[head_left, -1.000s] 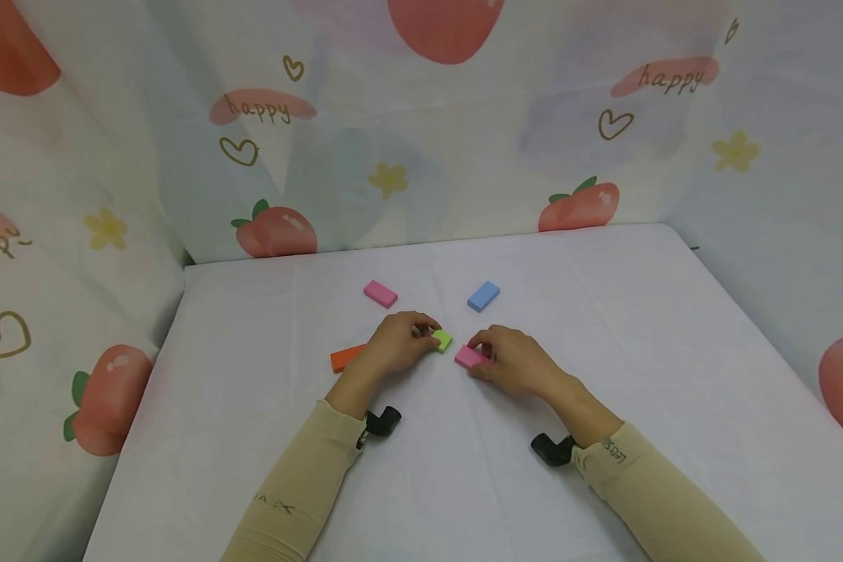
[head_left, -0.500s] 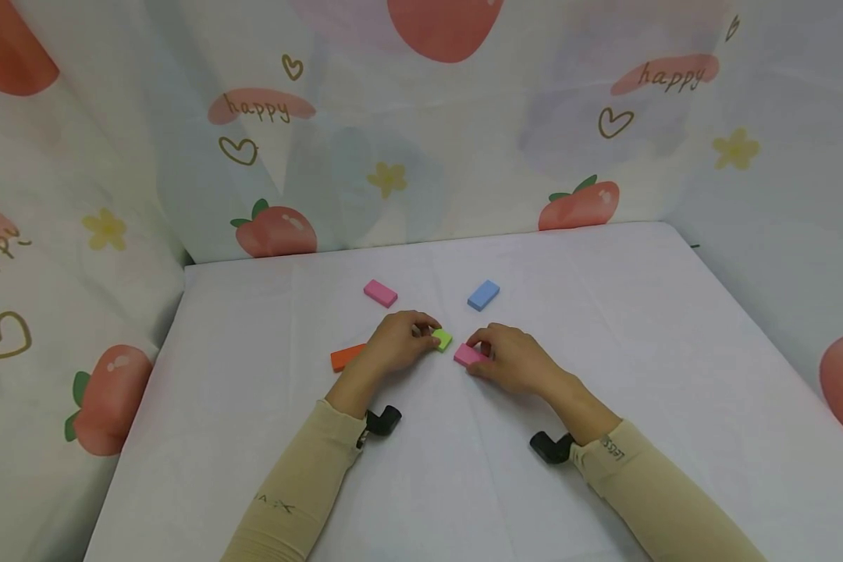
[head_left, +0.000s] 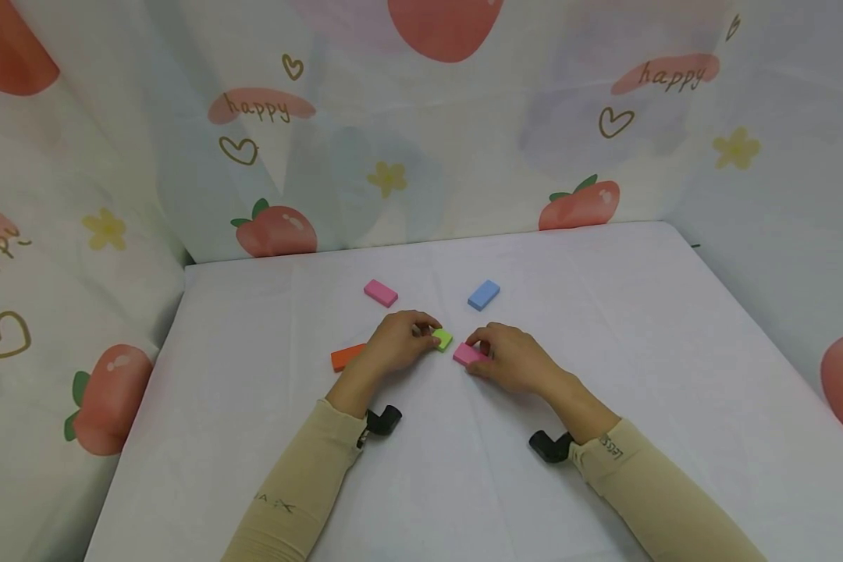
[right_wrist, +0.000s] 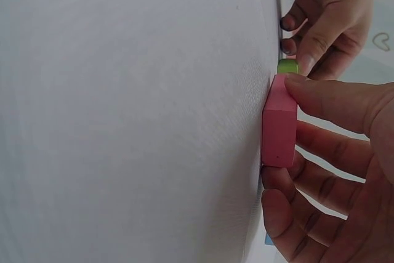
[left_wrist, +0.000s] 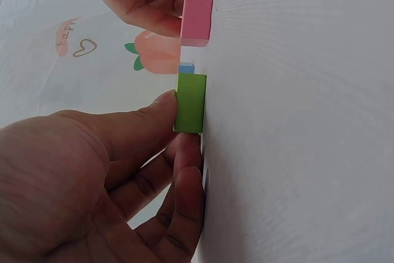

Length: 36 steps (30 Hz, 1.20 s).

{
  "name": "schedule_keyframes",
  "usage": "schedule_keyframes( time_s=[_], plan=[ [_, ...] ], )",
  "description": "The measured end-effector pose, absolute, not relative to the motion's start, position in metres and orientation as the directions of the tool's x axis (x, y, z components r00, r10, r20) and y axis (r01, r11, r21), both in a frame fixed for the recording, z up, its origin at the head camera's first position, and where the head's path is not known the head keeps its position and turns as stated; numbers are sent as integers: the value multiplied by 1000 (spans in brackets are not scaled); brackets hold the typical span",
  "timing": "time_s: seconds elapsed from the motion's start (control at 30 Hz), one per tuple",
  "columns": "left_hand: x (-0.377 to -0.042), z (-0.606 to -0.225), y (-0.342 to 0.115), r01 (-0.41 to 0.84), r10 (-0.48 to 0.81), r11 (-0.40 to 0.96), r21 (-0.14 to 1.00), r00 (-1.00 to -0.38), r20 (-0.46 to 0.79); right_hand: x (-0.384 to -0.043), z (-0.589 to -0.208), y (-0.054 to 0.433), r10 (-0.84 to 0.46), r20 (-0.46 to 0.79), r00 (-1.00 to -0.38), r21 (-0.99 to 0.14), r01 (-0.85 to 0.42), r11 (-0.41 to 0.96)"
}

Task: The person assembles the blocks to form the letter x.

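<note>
The left hand (head_left: 402, 340) pinches the green block (head_left: 443, 340); just right of this block, not touching, the right hand (head_left: 516, 359) pinches a pink block (head_left: 467, 354), long axis roughly toward it.

**A slight inward displacement**

Compared with one second earlier, we see the right hand (head_left: 511, 361) displaced very slightly toward the left hand (head_left: 399, 342), the gripped pink block (head_left: 467, 355) having moved with it. The black wrist camera (head_left: 548, 447) and the sleeve (head_left: 663, 492) of the same arm show a like shift. We note that the gap between this block and the green block (head_left: 442, 340) has narrowed by a trace, without closing.
</note>
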<state>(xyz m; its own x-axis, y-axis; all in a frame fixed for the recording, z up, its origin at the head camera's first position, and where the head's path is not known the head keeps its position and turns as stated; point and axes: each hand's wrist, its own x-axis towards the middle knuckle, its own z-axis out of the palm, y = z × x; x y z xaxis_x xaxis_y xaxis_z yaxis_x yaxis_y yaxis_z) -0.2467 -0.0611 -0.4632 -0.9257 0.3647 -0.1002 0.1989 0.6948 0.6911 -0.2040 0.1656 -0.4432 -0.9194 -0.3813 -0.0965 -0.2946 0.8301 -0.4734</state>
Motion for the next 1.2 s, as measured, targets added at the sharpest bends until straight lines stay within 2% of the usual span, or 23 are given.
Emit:
schedule_keyframes(
  time_s=[1.2],
  plan=[
    [-248, -464, -61, 203, 369, 696, 689, -924, -100, -208, -438, 159, -379, -129, -916, -498, -271, 824]
  ],
)
